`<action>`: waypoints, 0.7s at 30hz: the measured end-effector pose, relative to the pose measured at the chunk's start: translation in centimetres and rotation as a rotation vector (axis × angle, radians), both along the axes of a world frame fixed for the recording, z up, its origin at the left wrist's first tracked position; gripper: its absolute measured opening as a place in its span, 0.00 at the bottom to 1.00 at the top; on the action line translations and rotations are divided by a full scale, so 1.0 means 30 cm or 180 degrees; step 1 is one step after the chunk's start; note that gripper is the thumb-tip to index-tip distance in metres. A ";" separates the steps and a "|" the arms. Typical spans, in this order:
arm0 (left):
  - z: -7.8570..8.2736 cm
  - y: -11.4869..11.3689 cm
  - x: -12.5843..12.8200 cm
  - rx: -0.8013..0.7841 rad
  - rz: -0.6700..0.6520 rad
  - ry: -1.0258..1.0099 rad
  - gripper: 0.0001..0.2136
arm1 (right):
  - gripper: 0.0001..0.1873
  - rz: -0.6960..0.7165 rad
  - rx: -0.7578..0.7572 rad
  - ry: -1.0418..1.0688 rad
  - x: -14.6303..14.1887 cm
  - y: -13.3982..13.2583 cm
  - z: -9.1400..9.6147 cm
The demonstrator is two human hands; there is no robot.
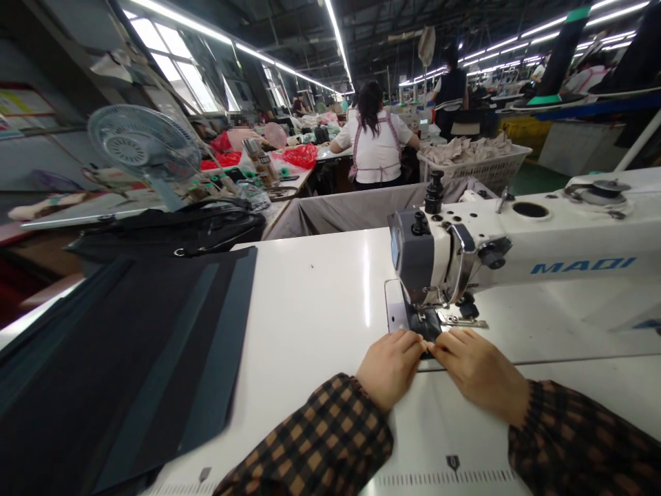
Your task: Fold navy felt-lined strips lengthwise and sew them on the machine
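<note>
Left hand (391, 368) and right hand (480, 372) nearly meet, both palm-down, fingers (407, 339) bunched in a pinch. Left forearm (320, 437) and right forearm (578, 441) angle inward.

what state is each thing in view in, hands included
Left bare hand: fingertips pinched on the material
Right bare hand: fingertips pinched on it too
Small dark piece of material: under the machine's head, partly hidden
White sewing machine with blue lettering: upright; running or not, cannot tell
Dark striped flat panels: lying flat
Blue-grey round fan: upright; spinning or not, unclear
White plastic basket: heaped with beige cloth
</note>
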State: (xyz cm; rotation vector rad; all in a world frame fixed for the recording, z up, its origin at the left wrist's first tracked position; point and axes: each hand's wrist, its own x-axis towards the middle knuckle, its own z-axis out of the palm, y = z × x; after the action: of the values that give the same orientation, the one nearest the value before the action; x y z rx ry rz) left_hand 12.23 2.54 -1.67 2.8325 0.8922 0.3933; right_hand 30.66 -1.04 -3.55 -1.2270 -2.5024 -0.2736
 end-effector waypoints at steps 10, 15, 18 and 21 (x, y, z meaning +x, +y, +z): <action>0.015 0.034 -0.024 -0.0206 -0.0106 0.0293 0.10 | 0.12 -0.0015 -0.0080 -0.0085 0.007 0.036 0.001; 0.013 0.057 -0.010 -0.0134 -0.0053 0.0383 0.11 | 0.13 -0.0230 -0.0023 0.0102 0.019 0.049 -0.012; 0.004 0.063 -0.001 0.0038 0.0027 0.0262 0.12 | 0.15 -0.0164 0.0082 0.0315 0.034 0.051 -0.018; -0.008 0.059 0.000 0.0134 0.0049 0.0197 0.15 | 0.17 -0.0036 0.0163 0.0474 0.043 0.047 -0.021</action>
State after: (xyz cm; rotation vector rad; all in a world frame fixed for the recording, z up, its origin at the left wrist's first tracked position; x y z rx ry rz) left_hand 12.24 4.31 -1.91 2.8923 0.9286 0.3318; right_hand 31.96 0.38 -4.19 -1.1961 -2.3482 -0.2385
